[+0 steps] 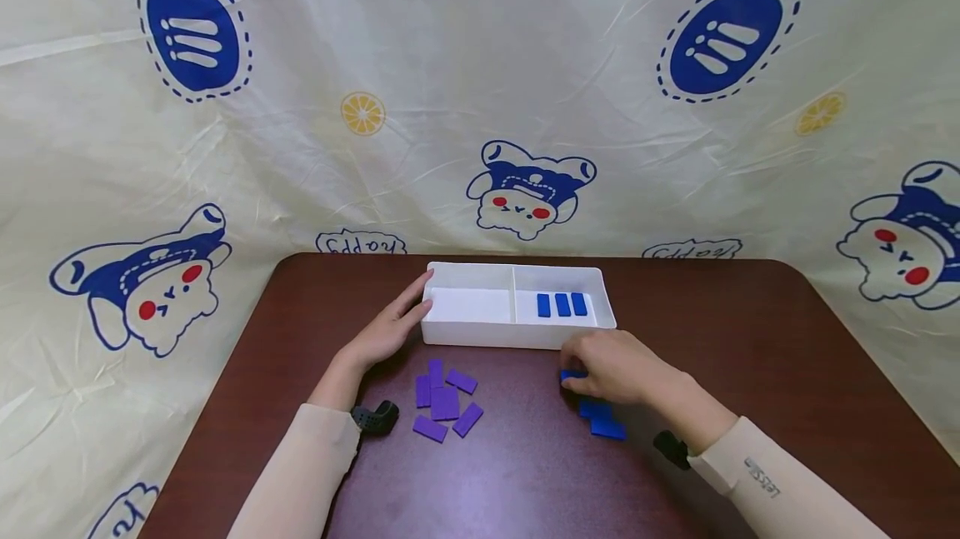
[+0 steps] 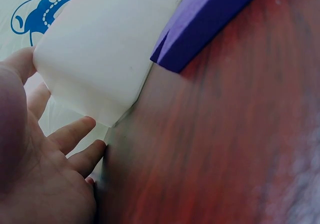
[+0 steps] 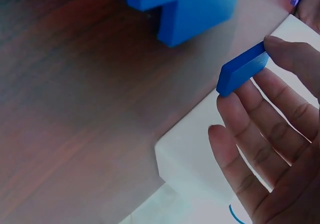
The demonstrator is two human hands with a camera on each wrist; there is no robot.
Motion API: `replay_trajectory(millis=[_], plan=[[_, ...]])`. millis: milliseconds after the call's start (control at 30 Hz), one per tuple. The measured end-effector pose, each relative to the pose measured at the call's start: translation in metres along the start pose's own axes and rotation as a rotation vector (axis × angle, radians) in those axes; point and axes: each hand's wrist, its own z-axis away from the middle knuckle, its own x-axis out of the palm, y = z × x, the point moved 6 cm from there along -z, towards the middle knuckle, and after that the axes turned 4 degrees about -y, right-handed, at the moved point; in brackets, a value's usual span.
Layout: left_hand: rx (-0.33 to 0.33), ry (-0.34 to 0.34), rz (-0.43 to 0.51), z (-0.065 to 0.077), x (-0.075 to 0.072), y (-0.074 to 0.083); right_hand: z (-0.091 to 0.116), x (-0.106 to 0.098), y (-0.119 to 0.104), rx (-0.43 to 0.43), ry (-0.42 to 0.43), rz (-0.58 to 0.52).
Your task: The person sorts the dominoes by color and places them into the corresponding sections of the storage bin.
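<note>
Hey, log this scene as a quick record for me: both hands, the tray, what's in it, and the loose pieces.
Left hand: touching the left end of the white tray
Right hand: pinching one blue tile
Tray layout: two compartments, one divider
Tray contents: three blue tiles in a row, right of the divider
Loose purple tiles: on the table, in front of the tray's left half
Loose blue tiles: on the table, near the right hand

Backdrop cloth point(image 1: 450, 72): outlined label "happy" point(image 1: 362, 244), two examples, beyond the far edge of the bench point(image 1: 712, 314), near its left and right corners; another, beyond the left edge, cropped. Right sleeve point(image 1: 791, 510): small lettering point(image 1: 762, 477), illegible.
</note>
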Motion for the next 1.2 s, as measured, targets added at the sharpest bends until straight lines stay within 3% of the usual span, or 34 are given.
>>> replay_trajectory(millis=[300,600,1200], plan=[[0.017,0.0,-0.017,0.001,0.001,0.004,-0.003,-0.013,-0.001,-0.002,0.02,0.026],[0.015,0.0,-0.022,0.001,0.001,0.004,-0.004,-0.031,-0.001,0.012,0.029,-0.02],[0.009,-0.004,-0.024,0.001,0.002,0.003,-0.017,-0.061,-0.001,-0.03,0.089,-0.026]])
